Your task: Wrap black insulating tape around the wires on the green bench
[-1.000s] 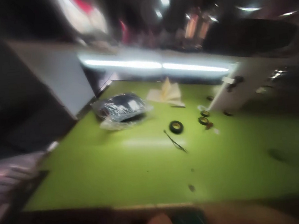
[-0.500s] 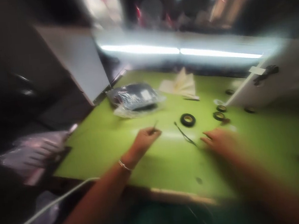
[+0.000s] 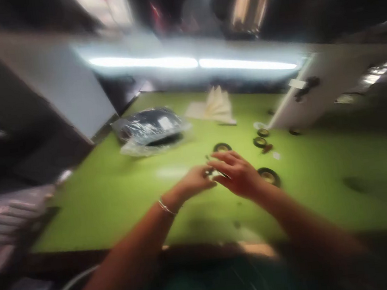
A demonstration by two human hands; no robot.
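My left hand [image 3: 195,180] is closed in a pinch over the green tabletop [image 3: 116,205], with a small dark piece [image 3: 209,172] at its fingertips. It is too small and blurred to name. My right hand [image 3: 238,172] meets it from the right, its thumb and fingers apart around the left fingertips. Part of a thin black cable [image 3: 224,175] shows between the right fingers; whether it lies on the table or is lifted, I cannot tell. Just behind the hands lies a black tape roll [image 3: 222,146]. Another tape roll [image 3: 270,176] is partly covered by my right wrist.
A clear plastic bag [image 3: 152,126] with something dark inside lies at the back left, beside an open booklet [image 3: 217,107]. Smaller tape rolls [image 3: 260,142] sit near the right white panel [image 3: 300,100]. Another white panel [image 3: 68,85] stands on the left.
My right hand has moved left and inward to meet my left hand, covering much of the cable. The tape roll beside its wrist has come into sight. The view has turned rightward.
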